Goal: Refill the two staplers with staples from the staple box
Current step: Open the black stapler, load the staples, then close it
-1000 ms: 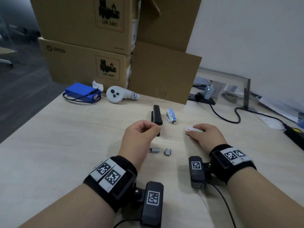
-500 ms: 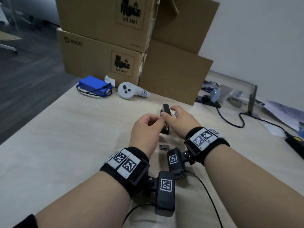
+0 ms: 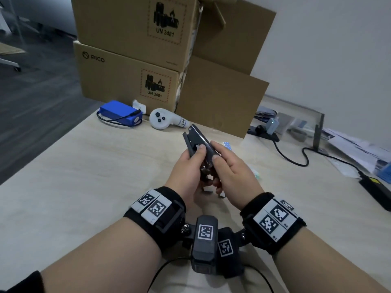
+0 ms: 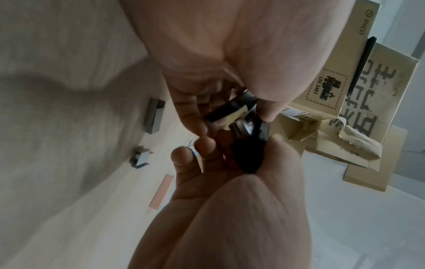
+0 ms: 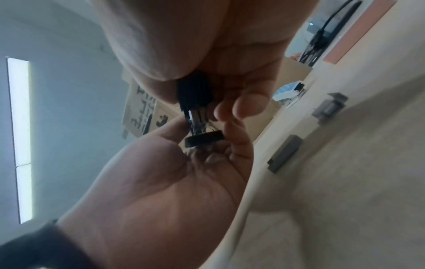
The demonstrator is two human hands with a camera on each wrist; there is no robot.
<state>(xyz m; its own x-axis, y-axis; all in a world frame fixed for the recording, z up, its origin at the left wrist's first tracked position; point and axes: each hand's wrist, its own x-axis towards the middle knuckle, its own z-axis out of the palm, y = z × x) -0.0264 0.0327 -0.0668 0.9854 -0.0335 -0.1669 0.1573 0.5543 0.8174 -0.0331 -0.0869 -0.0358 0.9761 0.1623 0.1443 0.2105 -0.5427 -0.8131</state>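
Both hands hold a black stapler point(image 3: 197, 142) up off the table, its far end tilted up and its two halves spread a little. My left hand point(image 3: 194, 157) grips the lower half with the thumb on top. My right hand point(image 3: 218, 159) pinches the upper half. In the wrist views the stapler point(image 4: 243, 116) point(image 5: 197, 102) shows its metal hinge between the fingers. Two grey staple strips point(image 3: 208, 189) point(image 4: 152, 116) point(image 5: 285, 152) lie on the table under the hands. A blue-and-white stapler point(image 3: 227, 144) point(image 5: 289, 91) lies behind my right hand. The small pale staple box point(image 3: 256, 174) peeks out to its right.
Stacked cardboard boxes point(image 3: 131, 79) stand at the table's far edge, with a blue battery pack point(image 3: 120, 113) and a white controller point(image 3: 163, 120) in front of them. A black cable point(image 3: 296, 159), a power brick point(image 3: 374, 187) and papers point(image 3: 355, 149) lie on the right.
My right hand left the staple box and joined the left on the black stapler. Together they lifted it off the table and spread its halves.
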